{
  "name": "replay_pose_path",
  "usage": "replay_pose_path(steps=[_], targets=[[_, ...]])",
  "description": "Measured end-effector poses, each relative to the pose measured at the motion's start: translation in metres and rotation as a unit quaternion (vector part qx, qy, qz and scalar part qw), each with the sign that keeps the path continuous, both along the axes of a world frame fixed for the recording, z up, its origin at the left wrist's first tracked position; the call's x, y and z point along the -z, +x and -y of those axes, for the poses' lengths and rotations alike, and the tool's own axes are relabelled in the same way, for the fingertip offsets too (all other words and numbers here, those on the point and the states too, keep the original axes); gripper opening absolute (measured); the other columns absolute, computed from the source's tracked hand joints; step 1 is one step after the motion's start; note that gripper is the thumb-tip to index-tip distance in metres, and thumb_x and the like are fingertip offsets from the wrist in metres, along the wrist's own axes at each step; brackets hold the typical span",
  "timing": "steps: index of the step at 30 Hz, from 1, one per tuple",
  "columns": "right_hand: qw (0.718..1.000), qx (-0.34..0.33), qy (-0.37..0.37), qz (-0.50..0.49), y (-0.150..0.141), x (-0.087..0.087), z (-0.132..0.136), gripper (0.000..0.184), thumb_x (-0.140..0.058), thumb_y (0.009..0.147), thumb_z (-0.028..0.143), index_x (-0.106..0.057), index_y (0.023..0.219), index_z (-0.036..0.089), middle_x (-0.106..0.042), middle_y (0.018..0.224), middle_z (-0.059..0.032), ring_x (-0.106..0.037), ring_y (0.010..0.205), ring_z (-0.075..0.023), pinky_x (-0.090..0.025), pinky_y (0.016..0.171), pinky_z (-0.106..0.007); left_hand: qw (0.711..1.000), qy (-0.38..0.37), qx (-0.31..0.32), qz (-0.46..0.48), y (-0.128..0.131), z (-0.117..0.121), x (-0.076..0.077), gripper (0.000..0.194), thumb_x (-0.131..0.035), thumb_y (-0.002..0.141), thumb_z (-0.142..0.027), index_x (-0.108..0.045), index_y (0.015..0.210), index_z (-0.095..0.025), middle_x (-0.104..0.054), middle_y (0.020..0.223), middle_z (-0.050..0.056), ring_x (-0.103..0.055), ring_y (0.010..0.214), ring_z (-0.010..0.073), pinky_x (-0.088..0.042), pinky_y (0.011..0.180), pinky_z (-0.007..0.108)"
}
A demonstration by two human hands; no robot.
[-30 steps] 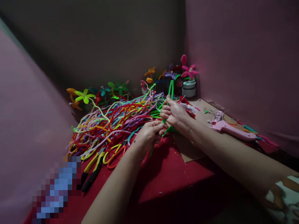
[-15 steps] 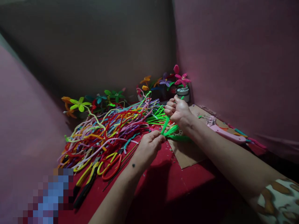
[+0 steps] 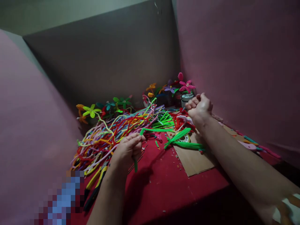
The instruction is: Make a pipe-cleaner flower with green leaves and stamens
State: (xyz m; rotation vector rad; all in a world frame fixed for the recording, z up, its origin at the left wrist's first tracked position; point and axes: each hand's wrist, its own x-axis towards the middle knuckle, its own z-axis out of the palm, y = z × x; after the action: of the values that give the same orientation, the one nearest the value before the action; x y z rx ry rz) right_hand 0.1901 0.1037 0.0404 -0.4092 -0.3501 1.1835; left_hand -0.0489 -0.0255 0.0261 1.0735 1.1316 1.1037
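My left hand (image 3: pixel 130 145) is closed in a pinch on a bright green pipe cleaner (image 3: pixel 156 129). One part of it runs right from the fingertips, and a short green end hangs below the hand. My right hand (image 3: pixel 199 107) is a raised fist in front of the white-lidded jar (image 3: pixel 187 98); what it holds, if anything, is hidden. Between and below the hands are green pipe-cleaner leaves (image 3: pixel 189 145), joined near their left tip, over a piece of cardboard (image 3: pixel 194 164). A roll of pale tape (image 3: pixel 186 138) shows partly behind them.
A heap of coloured pipe cleaners (image 3: pixel 100 137) covers the red table (image 3: pixel 159 193) on the left, with yellow-and-black pliers (image 3: pixel 95 184) before it. Pipe-cleaner flowers (image 3: pixel 91 111) stand along the back wall. A pink tool (image 3: pixel 248 145) lies at right.
My hands have moved apart, the left toward the left and the right to the right. The green leaves, formerly at my left fingers, now lie away from them. The view has shifted.
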Motion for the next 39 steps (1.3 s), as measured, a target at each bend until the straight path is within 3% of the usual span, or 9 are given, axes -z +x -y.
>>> replay_pose_path(steps=[3, 6, 9, 13, 18, 27, 31, 36, 39], targets=[[0.991, -0.082, 0.027, 0.102, -0.027, 0.010, 0.023, 0.025, -0.048, 0.079, 0.030, -0.046, 0.058, 0.018, -0.028, 0.037, 0.0090, -0.023, 0.031, -0.0044, -0.022, 0.033, -0.020, 0.997, 0.035, -0.057, 0.039, 0.004, -0.005, 0.005, 0.018, -0.060, 0.070, -0.031, -0.052, 0.073, -0.015, -0.022, 0.043, -0.011, -0.014, 0.035, 0.0022, -0.016, 0.032, 0.014], [0.914, -0.298, 0.044, 0.271, -0.063, 0.026, 0.055, 0.017, -0.059, 0.071, 0.025, -0.058, 0.060, 0.012, -0.050, 0.046, 0.0025, -0.037, 0.035, -0.0047, -0.027, 0.036, -0.020, 0.993, 0.070, -0.089, 0.035, 0.016, -0.007, 0.010, 0.018, -0.058, 0.072, -0.032, -0.050, 0.073, -0.016, -0.023, 0.044, -0.011, -0.014, 0.035, 0.0026, -0.015, 0.033, 0.015], [0.888, -0.362, 0.060, 0.278, -0.087, 0.039, 0.077, 0.024, -0.058, 0.073, 0.033, -0.064, 0.066, 0.010, -0.059, 0.057, -0.0023, -0.044, 0.044, -0.0058, -0.033, 0.042, -0.020, 0.988, 0.105, -0.104, -0.036, 0.027, -0.005, 0.014, 0.018, -0.055, 0.074, -0.035, -0.051, 0.074, -0.017, -0.025, 0.044, -0.011, -0.016, 0.035, 0.0033, -0.016, 0.035, 0.015], [0.898, -0.349, 0.081, 0.257, -0.093, 0.044, 0.079, 0.024, -0.067, 0.064, 0.033, -0.063, 0.061, 0.010, -0.055, 0.053, 0.0009, -0.042, 0.047, -0.0052, -0.030, 0.044, -0.019, 0.961, 0.163, -0.108, -0.196, 0.037, 0.000, 0.020, 0.019, -0.051, 0.077, -0.035, -0.054, 0.071, -0.017, -0.034, 0.047, -0.008, -0.027, 0.039, 0.0057, -0.021, 0.038, 0.018], [0.915, -0.317, 0.058, 0.243, -0.090, 0.039, 0.078, 0.022, -0.071, 0.057, 0.030, -0.062, 0.060, 0.010, -0.048, 0.047, 0.0043, -0.036, 0.042, -0.0040, -0.022, 0.041, -0.020, 0.939, 0.208, -0.094, -0.258, 0.041, 0.001, 0.026, 0.019, -0.046, 0.080, -0.034, -0.052, 0.071, -0.019, -0.039, 0.053, -0.006, -0.031, 0.043, 0.0069, -0.025, 0.041, 0.019], [0.920, -0.252, 0.093, 0.286, -0.089, 0.038, 0.090, 0.020, -0.063, 0.067, 0.030, -0.059, 0.060, 0.012, -0.045, 0.046, 0.0052, -0.034, 0.041, -0.0038, -0.024, 0.040, -0.019, 0.973, 0.120, -0.008, -0.197, 0.040, 0.006, 0.013, 0.023, -0.044, 0.082, -0.035, -0.047, 0.068, -0.017, -0.044, 0.043, -0.006, -0.039, 0.032, 0.0076, -0.030, 0.036, 0.019], [0.931, -0.201, 0.108, 0.286, -0.086, 0.033, 0.094, 0.017, -0.062, 0.070, 0.031, -0.061, 0.068, 0.014, -0.050, 0.051, 0.0039, -0.040, 0.044, -0.0052, -0.030, 0.042, -0.019, 0.987, 0.101, 0.064, -0.110, 0.036, 0.003, 0.016, 0.028, -0.045, 0.082, -0.038, -0.053, 0.078, -0.012, -0.059, 0.062, 0.003, -0.057, 0.051, 0.0115, -0.045, 0.054, 0.024], [0.968, -0.167, 0.025, 0.186, -0.082, 0.030, 0.077, 0.014, -0.067, 0.062, 0.025, -0.058, 0.067, 0.015, -0.057, 0.056, 0.0022, -0.049, 0.050, -0.0074, -0.036, 0.048, -0.020, 0.990, 0.107, -0.095, -0.014, 0.018, -0.018, 0.028, 0.033, -0.055, 0.077, -0.032, -0.047, 0.103, -0.013, -0.061, 0.083, 0.007, -0.062, 0.071, 0.0154, -0.049, 0.063, 0.027], [0.965, -0.176, -0.024, 0.192, -0.081, 0.033, 0.067, 0.013, -0.065, 0.062, 0.024, -0.057, 0.062, 0.014, -0.056, 0.051, 0.0021, -0.046, 0.044, -0.0068, -0.033, 0.044, -0.020, 0.973, 0.137, -0.176, 0.058, -0.003, -0.036, 0.031, 0.040, -0.058, 0.074, -0.027, -0.042, 0.110, -0.016, -0.059, 0.091, 0.008, -0.064, 0.078, 0.0187, -0.051, 0.064, 0.031]])
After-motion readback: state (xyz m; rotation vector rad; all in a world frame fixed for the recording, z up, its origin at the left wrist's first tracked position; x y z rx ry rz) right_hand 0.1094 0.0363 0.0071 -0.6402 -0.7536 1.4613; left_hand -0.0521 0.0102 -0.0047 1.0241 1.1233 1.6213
